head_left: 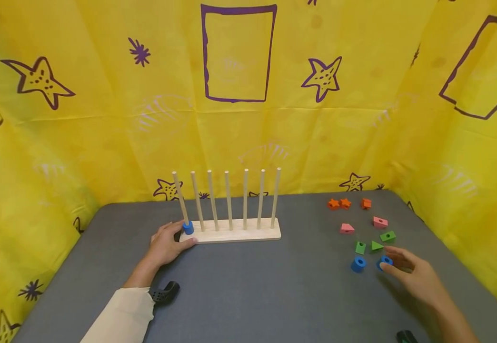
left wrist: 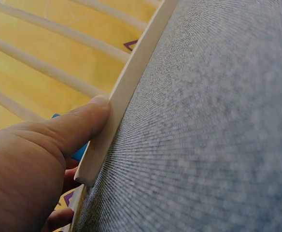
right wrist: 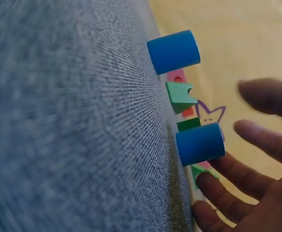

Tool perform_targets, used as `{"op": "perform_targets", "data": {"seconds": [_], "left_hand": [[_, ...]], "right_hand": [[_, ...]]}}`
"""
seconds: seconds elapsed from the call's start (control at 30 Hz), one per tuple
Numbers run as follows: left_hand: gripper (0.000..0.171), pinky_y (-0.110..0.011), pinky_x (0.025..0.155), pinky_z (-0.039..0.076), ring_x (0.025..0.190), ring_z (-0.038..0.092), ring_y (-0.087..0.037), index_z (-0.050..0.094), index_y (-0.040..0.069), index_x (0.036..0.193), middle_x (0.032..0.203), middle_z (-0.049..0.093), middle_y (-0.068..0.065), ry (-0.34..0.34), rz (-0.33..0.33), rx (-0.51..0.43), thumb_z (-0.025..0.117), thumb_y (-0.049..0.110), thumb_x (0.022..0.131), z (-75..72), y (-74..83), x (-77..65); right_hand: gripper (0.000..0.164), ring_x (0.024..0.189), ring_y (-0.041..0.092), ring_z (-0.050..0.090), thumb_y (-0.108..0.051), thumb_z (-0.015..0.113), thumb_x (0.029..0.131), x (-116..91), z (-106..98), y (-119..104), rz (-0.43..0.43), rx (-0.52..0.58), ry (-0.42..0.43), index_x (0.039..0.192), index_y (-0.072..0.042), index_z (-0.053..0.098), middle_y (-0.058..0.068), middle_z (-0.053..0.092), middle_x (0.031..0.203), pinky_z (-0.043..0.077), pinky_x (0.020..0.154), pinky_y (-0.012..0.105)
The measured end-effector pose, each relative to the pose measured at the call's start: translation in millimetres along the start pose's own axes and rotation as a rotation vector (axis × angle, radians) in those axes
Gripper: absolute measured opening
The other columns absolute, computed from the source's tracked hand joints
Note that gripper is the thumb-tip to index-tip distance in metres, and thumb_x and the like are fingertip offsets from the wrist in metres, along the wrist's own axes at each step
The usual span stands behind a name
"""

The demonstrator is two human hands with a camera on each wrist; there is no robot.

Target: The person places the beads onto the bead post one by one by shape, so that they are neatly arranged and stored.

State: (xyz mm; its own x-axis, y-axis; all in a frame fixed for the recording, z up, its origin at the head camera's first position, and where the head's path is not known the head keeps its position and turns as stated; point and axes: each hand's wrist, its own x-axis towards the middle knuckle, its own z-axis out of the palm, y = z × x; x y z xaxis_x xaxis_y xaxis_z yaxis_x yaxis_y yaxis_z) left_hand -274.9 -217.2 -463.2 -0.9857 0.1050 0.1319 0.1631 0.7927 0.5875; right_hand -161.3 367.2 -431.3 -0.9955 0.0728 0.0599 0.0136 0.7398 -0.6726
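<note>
A wooden peg rack (head_left: 235,234) with several upright pegs stands on the table. My left hand (head_left: 165,245) grips its left end, thumb along the front edge and fingers round behind. One blue cylinder (head_left: 188,228) sits at the foot of the leftmost peg, beside the fingers. Over at the right, my right hand (head_left: 415,276) reaches to a blue cylinder (right wrist: 201,144) standing on the table. Thumb and fingers are spread apart around it in the right wrist view. A second blue cylinder (head_left: 358,264) stands just to its left.
Beyond the right hand lie green blocks (head_left: 387,236), one a triangle (head_left: 376,246). Farther back are pink blocks (head_left: 347,228), orange stars (head_left: 333,204) and another orange block (head_left: 366,204). Yellow patterned cloth (head_left: 240,138) hangs behind and beside the grey table (head_left: 270,290).
</note>
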Motion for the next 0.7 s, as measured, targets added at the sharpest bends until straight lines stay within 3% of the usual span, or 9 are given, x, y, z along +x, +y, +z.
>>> {"op": "perform_targets", "data": {"seconds": [0.1, 0.23, 0.4, 0.5, 0.7], "left_hand": [[0.075, -0.065, 0.102, 0.012, 0.134, 0.024, -0.049, 0.049, -0.004, 0.139, 0.141, 0.045, -0.024, 0.005, 0.009, -0.003, 0.075, 0.039, 0.084, 1.2, 1.2, 0.8], [0.075, -0.065, 0.101, 0.013, 0.133, 0.025, -0.049, 0.049, -0.004, 0.138, 0.141, 0.045, -0.024, 0.006, 0.018, -0.003, 0.075, 0.040, 0.083, 1.9, 2.0, 1.1], [0.074, -0.066, 0.100, 0.013, 0.133, 0.025, -0.049, 0.050, -0.004, 0.137, 0.141, 0.045, -0.024, 0.010, 0.022, -0.008, 0.075, 0.041, 0.083, 2.2, 0.6, 0.9], [0.074, -0.065, 0.101, 0.013, 0.133, 0.024, -0.050, 0.050, -0.004, 0.137, 0.141, 0.045, -0.024, 0.013, 0.022, -0.004, 0.075, 0.041, 0.083, 1.2, 0.8, 1.2], [0.075, -0.066, 0.101, 0.012, 0.133, 0.023, -0.050, 0.049, -0.004, 0.138, 0.141, 0.045, -0.024, 0.010, 0.020, -0.003, 0.075, 0.041, 0.084, 0.5, 0.0, 1.4]], "right_hand": [[0.060, 0.102, 0.043, 0.060, -0.036, 0.068, 0.091, -0.3, 1.4, 6.7, 0.005, -0.021, 0.001, 0.133, 0.003, 0.052, 0.027, 0.059, 0.121, 0.054, 0.070, 0.031], [0.057, 0.101, 0.043, 0.061, -0.034, 0.070, 0.090, 0.2, 3.3, 12.2, 0.019, -0.082, -0.004, 0.130, 0.004, 0.055, 0.028, 0.060, 0.118, 0.053, 0.077, 0.047], [0.049, 0.095, 0.042, 0.063, -0.037, 0.069, 0.090, 2.3, 6.4, 12.1, -0.030, -0.166, 0.040, 0.121, 0.001, 0.061, 0.024, 0.065, 0.108, 0.048, 0.078, 0.056], [0.043, 0.092, 0.039, 0.064, -0.034, 0.070, 0.089, 2.6, 6.8, 9.0, -0.051, -0.163, 0.067, 0.114, 0.000, 0.064, 0.020, 0.067, 0.103, 0.050, 0.076, 0.053], [0.043, 0.095, 0.040, 0.065, -0.029, 0.070, 0.090, 0.7, 0.1, -10.5, -0.034, -0.041, 0.056, 0.119, 0.002, 0.062, 0.023, 0.064, 0.110, 0.054, 0.065, 0.033]]}}
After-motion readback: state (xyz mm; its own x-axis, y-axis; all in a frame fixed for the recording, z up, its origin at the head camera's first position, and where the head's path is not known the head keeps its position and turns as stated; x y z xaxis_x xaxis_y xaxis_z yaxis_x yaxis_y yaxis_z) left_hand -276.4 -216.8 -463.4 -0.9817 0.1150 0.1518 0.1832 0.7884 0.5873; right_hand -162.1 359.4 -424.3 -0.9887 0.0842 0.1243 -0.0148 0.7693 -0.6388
